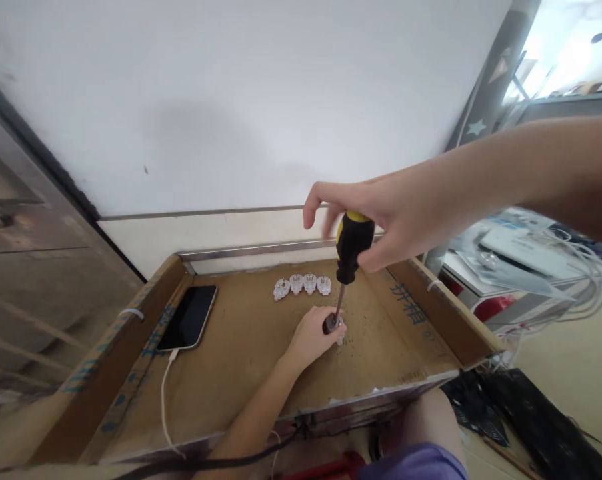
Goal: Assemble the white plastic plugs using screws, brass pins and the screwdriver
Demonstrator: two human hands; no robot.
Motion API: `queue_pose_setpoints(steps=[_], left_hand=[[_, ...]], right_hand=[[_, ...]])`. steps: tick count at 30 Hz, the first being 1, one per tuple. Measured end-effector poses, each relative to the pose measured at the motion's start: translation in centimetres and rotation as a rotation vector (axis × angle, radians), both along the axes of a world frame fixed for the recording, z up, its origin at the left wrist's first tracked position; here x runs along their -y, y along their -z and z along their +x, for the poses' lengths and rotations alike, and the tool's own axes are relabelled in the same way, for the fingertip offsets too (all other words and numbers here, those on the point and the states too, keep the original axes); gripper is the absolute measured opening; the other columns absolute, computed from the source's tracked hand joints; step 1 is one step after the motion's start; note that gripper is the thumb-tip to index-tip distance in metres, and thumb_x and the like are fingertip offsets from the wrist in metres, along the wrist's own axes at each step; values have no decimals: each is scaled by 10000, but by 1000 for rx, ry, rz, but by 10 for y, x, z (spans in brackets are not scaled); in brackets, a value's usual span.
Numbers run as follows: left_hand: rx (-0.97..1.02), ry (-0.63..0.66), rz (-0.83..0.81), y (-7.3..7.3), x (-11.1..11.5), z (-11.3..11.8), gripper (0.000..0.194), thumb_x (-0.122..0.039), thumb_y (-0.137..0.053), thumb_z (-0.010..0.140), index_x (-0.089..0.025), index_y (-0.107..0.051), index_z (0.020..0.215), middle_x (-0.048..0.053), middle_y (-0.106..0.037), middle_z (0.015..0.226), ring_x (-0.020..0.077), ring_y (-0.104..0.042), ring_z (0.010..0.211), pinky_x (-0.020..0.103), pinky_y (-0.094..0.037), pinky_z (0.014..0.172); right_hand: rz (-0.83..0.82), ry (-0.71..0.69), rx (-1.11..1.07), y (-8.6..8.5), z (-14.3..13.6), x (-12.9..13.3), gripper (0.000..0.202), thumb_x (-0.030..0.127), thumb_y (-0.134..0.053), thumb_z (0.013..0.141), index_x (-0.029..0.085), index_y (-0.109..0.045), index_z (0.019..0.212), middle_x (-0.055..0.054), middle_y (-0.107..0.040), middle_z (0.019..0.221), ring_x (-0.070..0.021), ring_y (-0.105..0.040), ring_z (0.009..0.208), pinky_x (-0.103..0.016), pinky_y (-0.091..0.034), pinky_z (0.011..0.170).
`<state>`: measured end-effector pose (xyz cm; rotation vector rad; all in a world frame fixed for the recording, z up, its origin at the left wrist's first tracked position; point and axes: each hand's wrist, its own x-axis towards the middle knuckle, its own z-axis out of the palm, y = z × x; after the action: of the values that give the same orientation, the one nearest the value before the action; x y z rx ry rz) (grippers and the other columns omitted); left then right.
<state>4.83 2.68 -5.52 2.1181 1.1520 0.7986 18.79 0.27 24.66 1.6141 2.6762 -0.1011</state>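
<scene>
Right hand loosely holding screwdriver, left hand pinching plug, cardboard walls either side

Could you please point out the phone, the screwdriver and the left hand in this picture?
Phone (189, 318): head view, on its dark screen.
Screwdriver (353, 248): head view, on the black part of its handle.
Left hand (313, 337): head view, on the back of the hand.

A purple garment covers part of the person's leg, below and right of the left grip. The left forearm is bare, as is the right forearm.
</scene>
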Motion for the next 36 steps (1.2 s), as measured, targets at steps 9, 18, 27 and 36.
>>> queue_pose_setpoints(steps=[9,18,27,36], left_hand=[[4,-8,9,2,0,0,283,-344,-588,764,-227,-625,1019,23,-644,903,190,-551,863,311,-425,789],[4,-11,-9,2,0,0,295,-353,-580,767,-225,-624,1029,30,-639,908,195,-544,866,316,-424,790],[16,-2,2,3,-1,0,291,-345,-583,769,-225,-620,1032,22,-636,893,191,-544,862,313,-422,794],[3,-1,-3,0,0,0,286,-336,-582,770,-220,-622,1028,25,-638,905,191,-545,865,315,-422,800]], right_hand=[[-25,-51,154,1,-4,1,673,625,-586,688,317,-376,1248,14,-612,869,-115,-559,622,-257,-385,568],[5,-67,135,3,-4,-4,718,575,-603,694,295,-299,1282,12,-604,880,-100,-541,607,-245,-364,562],[135,-117,58,6,-3,-7,485,607,-481,773,295,-456,1143,11,-580,778,-105,-499,577,-245,-321,549],[190,-153,-109,16,-9,-10,419,580,-516,753,208,-516,947,-2,-571,726,-90,-461,547,-238,-309,530]])
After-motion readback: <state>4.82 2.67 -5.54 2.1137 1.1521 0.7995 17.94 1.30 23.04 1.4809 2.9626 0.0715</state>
